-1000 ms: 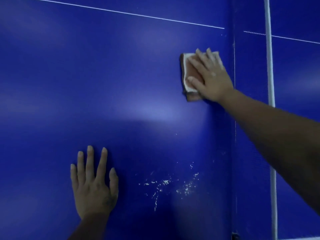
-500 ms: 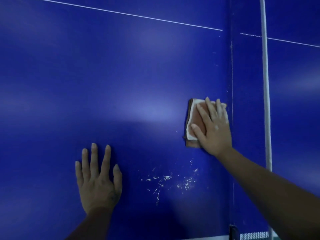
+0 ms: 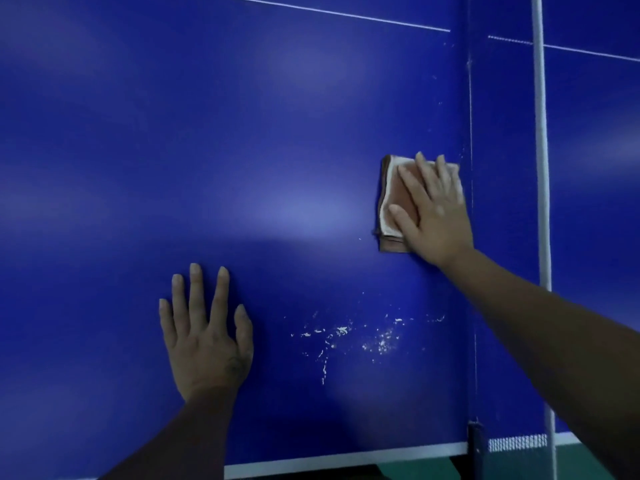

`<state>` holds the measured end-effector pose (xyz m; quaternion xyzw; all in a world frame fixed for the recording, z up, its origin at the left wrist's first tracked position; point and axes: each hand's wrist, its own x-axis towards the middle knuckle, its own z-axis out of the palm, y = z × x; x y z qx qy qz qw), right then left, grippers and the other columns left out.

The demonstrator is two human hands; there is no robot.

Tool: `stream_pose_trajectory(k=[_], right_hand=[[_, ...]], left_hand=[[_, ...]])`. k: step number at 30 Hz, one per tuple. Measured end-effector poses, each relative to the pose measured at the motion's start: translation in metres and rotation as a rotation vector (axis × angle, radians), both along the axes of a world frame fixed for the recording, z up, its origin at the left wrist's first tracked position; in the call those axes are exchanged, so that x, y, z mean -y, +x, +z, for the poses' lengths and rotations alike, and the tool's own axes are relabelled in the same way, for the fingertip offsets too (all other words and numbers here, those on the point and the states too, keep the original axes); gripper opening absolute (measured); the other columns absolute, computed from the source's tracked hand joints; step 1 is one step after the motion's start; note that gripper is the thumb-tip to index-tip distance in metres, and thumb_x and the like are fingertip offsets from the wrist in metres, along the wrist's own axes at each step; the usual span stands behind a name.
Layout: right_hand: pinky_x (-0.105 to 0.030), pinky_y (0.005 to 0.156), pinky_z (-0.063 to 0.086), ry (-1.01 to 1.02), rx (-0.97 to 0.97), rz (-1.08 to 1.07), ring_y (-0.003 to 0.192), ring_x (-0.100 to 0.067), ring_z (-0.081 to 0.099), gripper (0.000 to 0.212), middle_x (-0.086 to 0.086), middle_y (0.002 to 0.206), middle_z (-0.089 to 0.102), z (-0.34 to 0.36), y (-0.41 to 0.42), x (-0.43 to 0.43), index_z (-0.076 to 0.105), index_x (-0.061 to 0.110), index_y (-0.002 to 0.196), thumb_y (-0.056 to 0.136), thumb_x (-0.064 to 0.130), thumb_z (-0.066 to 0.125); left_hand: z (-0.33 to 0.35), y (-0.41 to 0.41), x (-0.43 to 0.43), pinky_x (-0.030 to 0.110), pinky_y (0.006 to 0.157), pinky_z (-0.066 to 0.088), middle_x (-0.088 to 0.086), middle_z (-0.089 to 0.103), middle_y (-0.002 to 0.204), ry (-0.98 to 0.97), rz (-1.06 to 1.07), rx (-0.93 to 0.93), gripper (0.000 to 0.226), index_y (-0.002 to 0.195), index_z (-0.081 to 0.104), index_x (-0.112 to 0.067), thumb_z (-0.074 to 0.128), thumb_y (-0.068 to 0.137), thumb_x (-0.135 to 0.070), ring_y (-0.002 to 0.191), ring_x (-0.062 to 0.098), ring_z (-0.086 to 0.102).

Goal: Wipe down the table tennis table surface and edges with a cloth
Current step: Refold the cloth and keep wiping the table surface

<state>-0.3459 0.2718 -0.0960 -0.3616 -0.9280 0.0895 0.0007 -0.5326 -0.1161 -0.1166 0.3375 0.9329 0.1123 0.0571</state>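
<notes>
Head view: folded cloth (image 3: pixel 393 199) flat on table (image 3: pixel 242 133), just beside net (image 3: pixel 540 168), long axis parallel to net. Right hand (image 3: pixel 436 216) pressed on top, fingers straight and spread, pointing along net. Left hand (image 3: pixel 207 341) flat on table farther from net, fingers splayed, holding nothing. White specks (image 3: pixel 346 334) between left hand and net.

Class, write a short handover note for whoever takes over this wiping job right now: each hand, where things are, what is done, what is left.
Left hand flat on the table, fingers straight, holding nothing.
Right hand presses the folded cloth flat beside the net.
Done: wiped areas cannot be told.
Left: white flecks near the front edge, then the edges.
</notes>
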Motion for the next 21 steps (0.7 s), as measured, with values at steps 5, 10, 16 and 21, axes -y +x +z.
stream_pose_trajectory(k=[5, 10, 16, 21], right_hand=[[-0.062, 0.133, 0.009, 0.029, -0.006, -0.094, 0.167, -0.031, 0.0, 0.069, 0.002, 0.18, 0.011, -0.003, 0.04, 0.075, 0.034, 0.028, 0.167, 0.109, 0.063, 0.039], [-0.065, 0.132, 0.011, 0.017, -0.005, -0.223, 0.167, -0.035, 0.005, 0.071, -0.002, 0.18, 0.013, 0.0, 0.097, 0.18, 0.034, 0.025, 0.168, 0.108, 0.061, 0.042], [-0.06, 0.133, 0.008, 0.022, 0.012, -0.453, 0.167, -0.033, 0.006, 0.071, -0.002, 0.179, 0.017, 0.001, 0.103, 0.256, 0.035, 0.024, 0.168, 0.107, 0.06, 0.042], [-0.06, 0.133, 0.004, 0.01, 0.004, -0.769, 0.166, -0.037, 0.004, 0.075, -0.007, 0.18, 0.013, 0.001, 0.061, 0.244, 0.029, 0.027, 0.169, 0.107, 0.069, 0.029]], left_hand=[[0.005, 0.002, -0.003, 0.054, 0.137, 0.003, -0.001, 0.005, 0.184, 0.002, 0.01, 0.004, 0.068, 0.174, 0.025, -0.031, 0.036, 0.109, -0.048, 0.171, 0.028, 0.003], [0.008, 0.002, -0.004, 0.058, 0.137, 0.007, 0.003, 0.01, 0.184, 0.032, 0.007, 0.003, 0.066, 0.174, 0.027, -0.029, 0.035, 0.11, -0.047, 0.17, 0.028, 0.004], [0.011, 0.003, -0.005, 0.058, 0.136, 0.007, 0.007, 0.012, 0.183, 0.04, -0.014, -0.026, 0.066, 0.174, 0.025, -0.028, 0.034, 0.111, -0.047, 0.17, 0.032, 0.005], [0.011, 0.004, -0.002, 0.059, 0.136, 0.008, 0.01, 0.017, 0.182, 0.056, -0.019, -0.05, 0.064, 0.173, 0.03, -0.025, 0.037, 0.112, -0.044, 0.169, 0.035, 0.009]])
